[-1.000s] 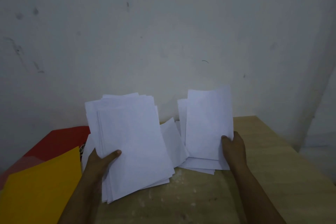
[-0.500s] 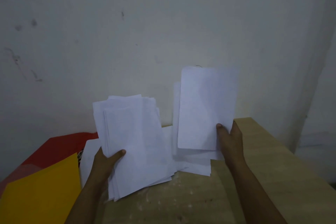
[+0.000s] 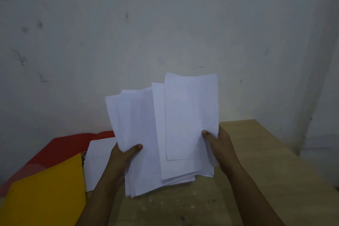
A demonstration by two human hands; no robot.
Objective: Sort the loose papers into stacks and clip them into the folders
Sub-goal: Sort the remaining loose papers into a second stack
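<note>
My left hand (image 3: 122, 159) grips a thick, uneven stack of white papers (image 3: 135, 124) by its lower left edge, thumb across the front. My right hand (image 3: 219, 145) holds a smaller bunch of white sheets (image 3: 190, 115) by the right edge, thumb on top. The two bunches overlap in the air above the table, the right one lying over the left stack. One more white sheet (image 3: 99, 161) lies flat on the table behind my left wrist. A yellow folder (image 3: 45, 192) lies at the lower left, partly over a red folder (image 3: 60, 150).
The wooden table (image 3: 266, 170) runs to a right edge and a far corner near the grey wall (image 3: 165, 24). Bare tabletop shows below the papers and to the right of my right arm.
My right hand has lifted its sheets off the table and carried them left onto the stack in my left hand. The pile that lay in the middle is gone from the table.
</note>
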